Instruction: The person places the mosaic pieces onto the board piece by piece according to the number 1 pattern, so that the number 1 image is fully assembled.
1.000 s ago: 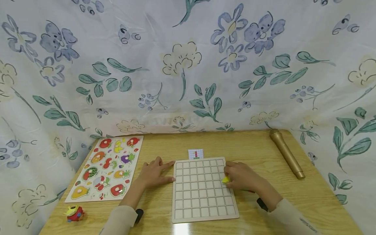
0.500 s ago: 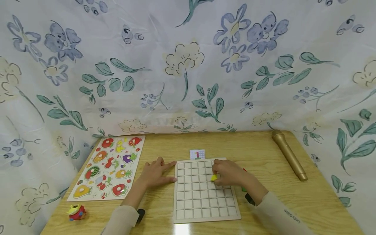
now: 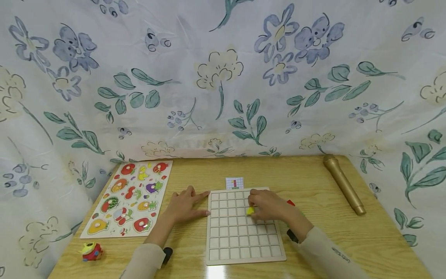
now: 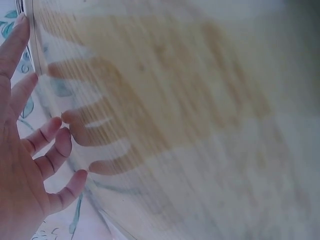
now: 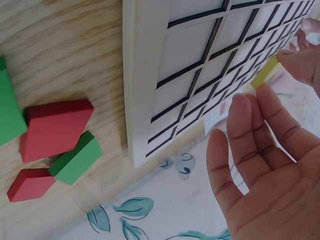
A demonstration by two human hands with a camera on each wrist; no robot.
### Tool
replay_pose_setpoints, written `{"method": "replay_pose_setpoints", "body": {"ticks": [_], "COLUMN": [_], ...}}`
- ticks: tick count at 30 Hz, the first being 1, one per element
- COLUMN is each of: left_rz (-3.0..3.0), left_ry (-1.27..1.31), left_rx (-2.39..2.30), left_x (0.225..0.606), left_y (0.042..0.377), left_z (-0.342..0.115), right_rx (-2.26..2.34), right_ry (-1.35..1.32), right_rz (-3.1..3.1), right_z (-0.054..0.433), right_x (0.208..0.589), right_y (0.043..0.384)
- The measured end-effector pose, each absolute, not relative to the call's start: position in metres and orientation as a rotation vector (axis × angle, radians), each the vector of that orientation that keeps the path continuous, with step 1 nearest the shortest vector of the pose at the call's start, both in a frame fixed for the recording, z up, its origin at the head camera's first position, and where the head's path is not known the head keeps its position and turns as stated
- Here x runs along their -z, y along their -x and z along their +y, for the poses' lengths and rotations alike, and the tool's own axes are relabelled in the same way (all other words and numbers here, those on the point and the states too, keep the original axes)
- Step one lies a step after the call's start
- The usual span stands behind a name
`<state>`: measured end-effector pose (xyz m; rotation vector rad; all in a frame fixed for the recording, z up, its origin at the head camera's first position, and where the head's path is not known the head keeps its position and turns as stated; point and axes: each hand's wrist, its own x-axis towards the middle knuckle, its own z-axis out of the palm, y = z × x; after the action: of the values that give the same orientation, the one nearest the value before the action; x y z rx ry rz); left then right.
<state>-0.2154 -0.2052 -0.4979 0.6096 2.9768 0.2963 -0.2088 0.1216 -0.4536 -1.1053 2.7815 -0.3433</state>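
In the head view a pale wooden grid board (image 3: 245, 261) lies flat in front of me. My right hand (image 3: 268, 206) is over its right half and pinches a small yellow block (image 3: 250, 210) between thumb and index finger. The right wrist view shows that same yellow block (image 5: 265, 72) at the fingertips, near the grid squares; whether it touches the board I cannot tell. My left hand (image 3: 182, 206) rests at the board's left edge, thumb and index finger stretched toward it. Its spread fingers (image 4: 50, 160) appear on the glossy wood in the left wrist view.
Beside the board's right edge lie red blocks (image 5: 57, 127) and green blocks (image 5: 77, 160), partly hidden by my forearm in the head view. A pattern card (image 3: 235, 183) sits behind the board. Around are a fruit puzzle (image 3: 118, 228), a toy figure (image 3: 92, 252) and a gold microphone (image 3: 344, 186).
My right hand has moved left with the yellow block, from the board's right edge to over its squares. The left hand has stayed at the left edge.
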Motion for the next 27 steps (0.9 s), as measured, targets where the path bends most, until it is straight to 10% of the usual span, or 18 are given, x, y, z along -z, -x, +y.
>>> {"method": "replay_pose_setpoints", "body": {"ticks": [27], "left_rz": [2.971], "left_ry": [-0.605], "left_rx": [-0.292], "left_x": [0.495], "left_y": [0.213], "left_z": [-0.205], "right_rx": [0.425], "right_ry": [1.088], "right_rz": [2.757], "right_z": [0.094], "right_x": [0.466], "right_y": [0.229]}}
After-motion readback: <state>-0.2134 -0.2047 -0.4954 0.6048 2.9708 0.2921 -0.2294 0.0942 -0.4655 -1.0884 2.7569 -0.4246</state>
